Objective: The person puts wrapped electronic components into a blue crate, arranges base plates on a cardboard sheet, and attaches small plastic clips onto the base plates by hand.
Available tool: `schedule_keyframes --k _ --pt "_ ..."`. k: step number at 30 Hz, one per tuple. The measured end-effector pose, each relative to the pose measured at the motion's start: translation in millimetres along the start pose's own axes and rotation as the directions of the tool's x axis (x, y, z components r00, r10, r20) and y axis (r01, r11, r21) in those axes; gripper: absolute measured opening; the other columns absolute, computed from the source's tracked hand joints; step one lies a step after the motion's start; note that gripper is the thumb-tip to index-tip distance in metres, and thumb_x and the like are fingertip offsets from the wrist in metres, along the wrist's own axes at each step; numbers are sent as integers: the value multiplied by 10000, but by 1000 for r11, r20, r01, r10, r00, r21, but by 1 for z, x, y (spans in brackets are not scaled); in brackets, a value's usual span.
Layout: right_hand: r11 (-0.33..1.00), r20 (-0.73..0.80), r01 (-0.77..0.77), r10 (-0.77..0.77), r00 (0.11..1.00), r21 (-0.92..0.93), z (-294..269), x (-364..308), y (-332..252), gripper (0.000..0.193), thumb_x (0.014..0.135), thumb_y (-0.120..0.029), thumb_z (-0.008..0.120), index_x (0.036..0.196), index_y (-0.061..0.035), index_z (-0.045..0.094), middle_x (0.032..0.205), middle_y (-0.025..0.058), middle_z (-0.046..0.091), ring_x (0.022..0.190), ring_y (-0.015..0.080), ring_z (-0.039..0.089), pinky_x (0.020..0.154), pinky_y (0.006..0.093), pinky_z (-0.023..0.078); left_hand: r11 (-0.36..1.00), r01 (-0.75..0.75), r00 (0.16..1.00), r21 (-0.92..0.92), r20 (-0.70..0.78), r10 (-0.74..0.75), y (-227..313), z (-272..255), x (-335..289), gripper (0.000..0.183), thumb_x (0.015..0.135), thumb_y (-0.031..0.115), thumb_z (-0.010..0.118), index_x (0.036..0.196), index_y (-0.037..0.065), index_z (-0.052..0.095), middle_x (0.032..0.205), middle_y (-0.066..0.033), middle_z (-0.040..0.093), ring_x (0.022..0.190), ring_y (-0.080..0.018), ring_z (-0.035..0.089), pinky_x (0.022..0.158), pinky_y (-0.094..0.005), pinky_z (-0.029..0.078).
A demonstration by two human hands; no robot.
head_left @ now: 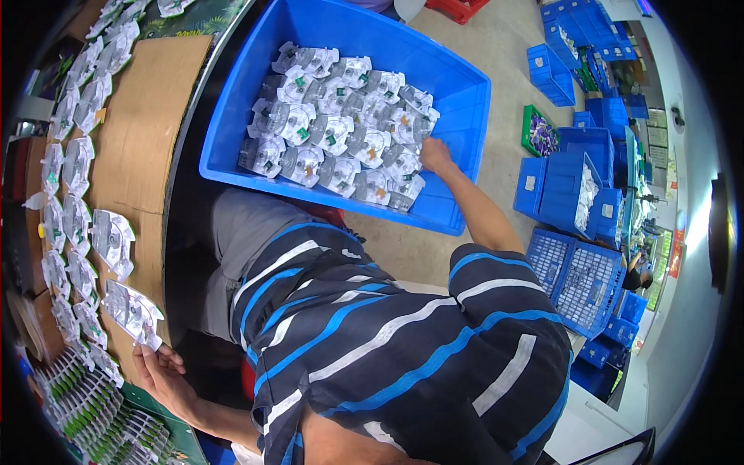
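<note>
On the cardboard-covered bench at the left, my left hand [164, 375] has its fingers apart, at the lower tip of a clear plastic housing [132, 311]. The fingertips meet that tip or lie just beside it. Another clear housing [114, 242] rests just beyond. Over to the right, my right hand [436, 154] reaches into a large blue bin [463, 101] and is closed at the right edge of the stacked clear plastic housings [333, 132]. Its fingertips are hidden, so what they grip does not show. Several stacked housings carry small green or orange parts.
Rows of similar housings [77, 167] line the bench's far left, beside a cardboard sheet [147, 116]. Green-and-white parts [93, 407] lie stacked at the lower left. Blue crates [577, 287] and a green tray [540, 132] stand on the right. A person [638, 273] is far right.
</note>
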State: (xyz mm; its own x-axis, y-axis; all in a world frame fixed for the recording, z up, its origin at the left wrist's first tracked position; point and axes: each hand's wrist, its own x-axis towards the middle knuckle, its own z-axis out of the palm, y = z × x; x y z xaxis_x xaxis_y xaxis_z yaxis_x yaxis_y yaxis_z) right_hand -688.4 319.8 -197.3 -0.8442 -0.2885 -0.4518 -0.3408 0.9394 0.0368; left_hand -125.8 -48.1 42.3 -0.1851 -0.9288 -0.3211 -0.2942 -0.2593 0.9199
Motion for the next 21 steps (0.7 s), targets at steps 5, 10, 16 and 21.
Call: schedule_keyframes --k 5,10,16,21 --pt "1000 -60 17 -19 998 -22 4 8 1 221 811 -17 604 991 20 726 1036 288 704 1009 448 690 890 516 554 1000 -22 999 10 33 22 8 10 1 288 1042 290 570 1166 31 597 734 -22 590 559 -60 538 461 -169 347" --pt "999 -103 1 -5 995 -39 2 -1 -4 200 797 -17 618 958 10 735 1015 284 709 986 434 702 874 517 561 999 -33 996 -6 85 34 9 24 0 287 1042 283 571 1174 29 598 735 -26 606 560 -62 546 466 -173 356" --pt "999 -154 18 -25 988 -45 2 -5 2 206 810 -14 595 959 4 735 979 274 716 934 439 711 852 515 567 998 59 974 -23 222 -53 22 74 -11 275 1037 226 557 1205 9 553 747 -68 648 557 -87 582 466 -180 386" --pt "975 -292 186 -143 946 125 -60 -50 -52 183 886 -116 612 972 -7 731 933 236 731 880 408 723 789 497 572 995 98 860 3 503 -86 39 149 -12 240 1027 198 550 1188 21 551 796 -73 673 589 -93 616 481 -194 414"
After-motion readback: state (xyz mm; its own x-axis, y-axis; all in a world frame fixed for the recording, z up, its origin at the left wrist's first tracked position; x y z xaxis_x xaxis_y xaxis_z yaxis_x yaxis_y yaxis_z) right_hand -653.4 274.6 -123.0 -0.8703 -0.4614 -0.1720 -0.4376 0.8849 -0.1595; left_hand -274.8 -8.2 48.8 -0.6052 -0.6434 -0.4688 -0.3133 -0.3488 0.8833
